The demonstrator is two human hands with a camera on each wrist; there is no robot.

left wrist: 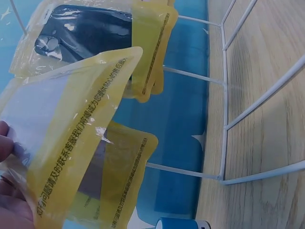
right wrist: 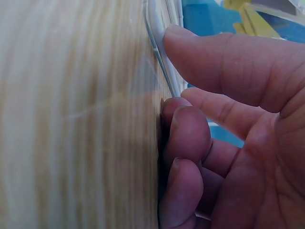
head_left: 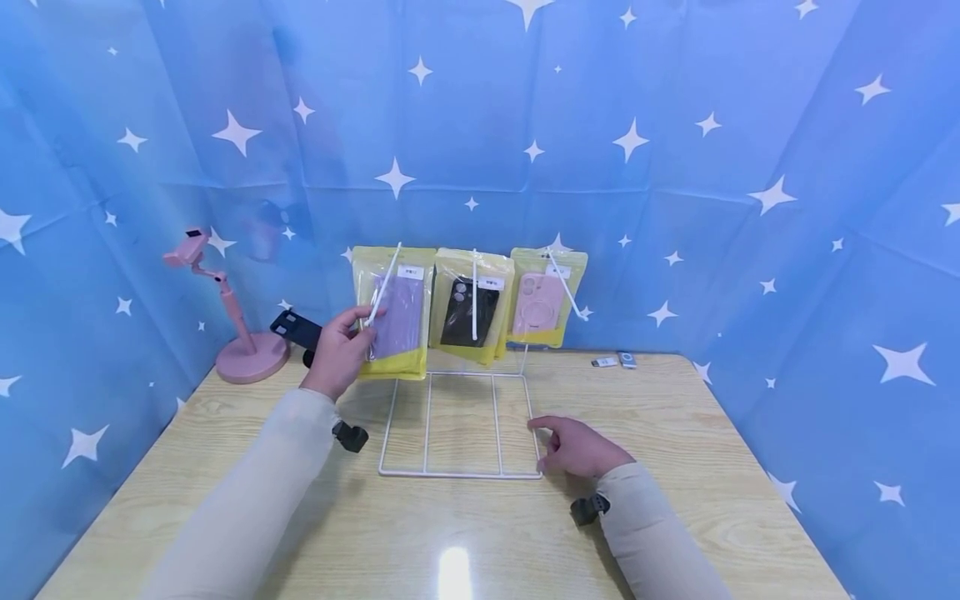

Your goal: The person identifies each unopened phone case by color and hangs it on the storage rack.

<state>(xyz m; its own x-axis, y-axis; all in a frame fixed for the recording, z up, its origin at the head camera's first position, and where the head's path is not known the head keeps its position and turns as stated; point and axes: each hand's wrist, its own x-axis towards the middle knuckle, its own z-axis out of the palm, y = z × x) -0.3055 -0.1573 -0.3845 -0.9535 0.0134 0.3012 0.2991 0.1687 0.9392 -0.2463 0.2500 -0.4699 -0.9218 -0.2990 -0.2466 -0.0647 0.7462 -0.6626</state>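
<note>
A white wire rack (head_left: 461, 476) stands on the wooden table, with three prongs carrying yellow-and-clear pouches. At the left prong, my left hand (head_left: 342, 354) pinches the front pouch (left wrist: 71, 124), which holds a purple phone case (head_left: 397, 321). Behind it another pouch (left wrist: 121, 176) hangs apart at its lower edge. Pouches with a black phone case (head_left: 459, 312) hang on the middle prong, and one with a pink case (head_left: 537, 302) on the right. My right hand (head_left: 581, 446) grips the right side wire of the rack's base, thumb against the wire and other fingers curled.
Left of the rack stands a pink phone stand (head_left: 251, 357). A black jointed object (head_left: 297, 328) sits partly behind my left hand. To the right lie a small white-and-blue stick (head_left: 603, 362) and a small blue item (head_left: 627, 359). A starry blue curtain (head_left: 480, 125) hangs behind.
</note>
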